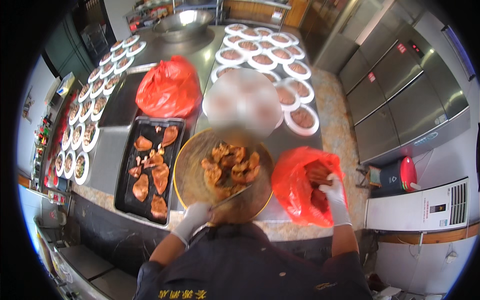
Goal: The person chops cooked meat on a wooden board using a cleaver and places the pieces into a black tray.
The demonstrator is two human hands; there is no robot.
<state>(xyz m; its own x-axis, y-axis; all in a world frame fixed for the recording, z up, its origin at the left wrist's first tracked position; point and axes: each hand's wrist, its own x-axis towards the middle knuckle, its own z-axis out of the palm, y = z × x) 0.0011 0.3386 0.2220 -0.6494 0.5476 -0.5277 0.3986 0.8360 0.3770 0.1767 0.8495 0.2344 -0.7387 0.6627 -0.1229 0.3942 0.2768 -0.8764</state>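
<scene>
My left hand [197, 219], in a white glove, grips the handle of a knife whose blade [232, 197] lies low over a round chopping board [191, 176]. Browned, sauce-coated meat pieces [212, 174] are heaped on the board around the blade's tip. My right hand [333, 191], also gloved, reaches into the mouth of an open red plastic bag [290, 183] at the board's right, its fingers on reddish-brown meat [318, 174]. To the board's left, a black tray [125, 180] holds several flat pieces of similar meat [160, 178].
A bulging red bag [168, 88] stands behind the tray, beside a dark tray [122, 99]. Plates of meat [302, 118] cover the table's back right; plates of food [89, 135] line its left. A large metal bowl [183, 26] stands at the back. A blurred patch hides some plates.
</scene>
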